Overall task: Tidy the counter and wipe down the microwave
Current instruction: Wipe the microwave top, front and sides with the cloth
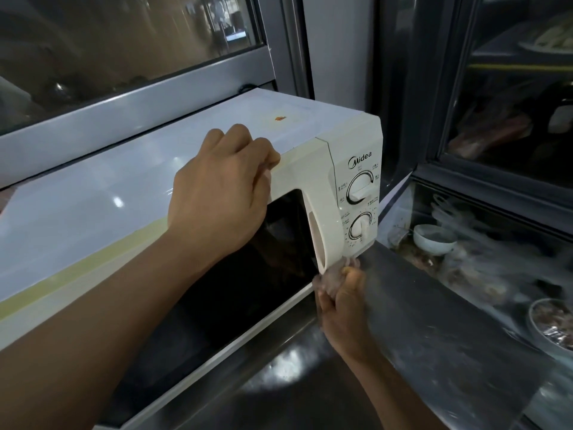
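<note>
A cream microwave (102,206) with two dials sits on a steel counter (412,308). My left hand (220,193) rests on the door's top front edge, its fingers curled over the edge. My right hand (341,308) is below the control panel's lower corner, gripping a small pale wad of cloth or tissue (333,279) pressed against the bottom of the door handle. The wad is blurred and mostly hidden by my fingers.
A window frame (130,119) runs behind the microwave. To the right stands a glass-fronted display case (465,187) with a white bowl (434,240) and a foil-lined dish (555,324) of food inside. A small orange mark (280,118) lies on the microwave's top.
</note>
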